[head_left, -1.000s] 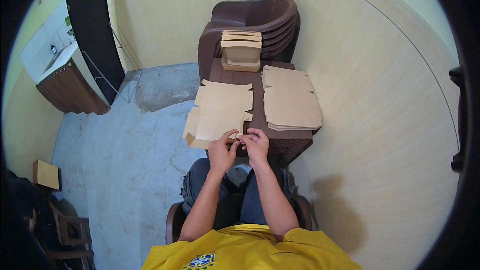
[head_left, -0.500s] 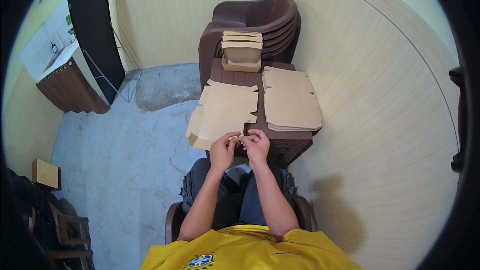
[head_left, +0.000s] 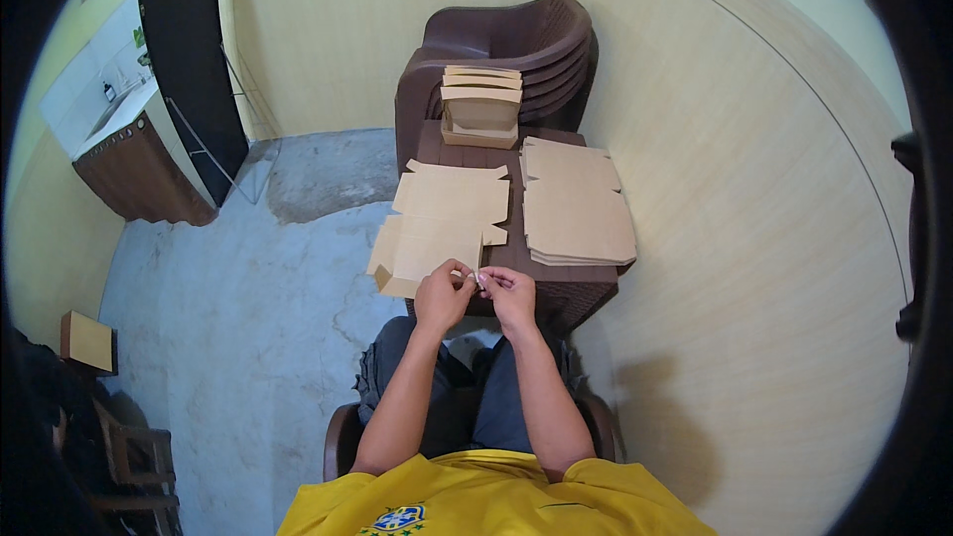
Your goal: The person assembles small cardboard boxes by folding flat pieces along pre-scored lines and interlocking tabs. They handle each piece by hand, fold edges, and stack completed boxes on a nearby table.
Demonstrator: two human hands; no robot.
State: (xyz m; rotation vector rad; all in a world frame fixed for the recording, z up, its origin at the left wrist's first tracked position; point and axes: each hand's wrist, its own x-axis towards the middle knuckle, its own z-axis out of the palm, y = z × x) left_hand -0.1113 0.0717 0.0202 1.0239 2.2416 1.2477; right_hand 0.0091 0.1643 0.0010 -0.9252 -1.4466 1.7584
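A brown cardboard box blank (head_left: pixel 447 197), partly folded, lies on the left of a dark brown table (head_left: pixel 501 256). Its left and near side flaps stand up. Both of my hands are at the blank's near right corner. My left hand (head_left: pixel 444 296) is closed there, thumb and forefinger pinching the cardboard edge. My right hand (head_left: pixel 510 298) meets it from the right, its fingertips pinched on the same corner. A small pale bit of the corner flap shows between the fingertips; the fingers cover the rest.
To the right lies a stack of flat cardboard blanks (head_left: pixel 576 203). Several folded boxes (head_left: pixel 480 129) stand nested at the table's back. Behind them are stacked brown plastic chairs (head_left: pixel 536 40). A wood-patterned wall (head_left: pixel 735 218) runs along the right. A curtained sink counter (head_left: pixel 144 164) stands far left.
My right fingers have curled in from a more spread pose and closed at the corner. My left hand stays nearly in place. The view has shifted slightly.
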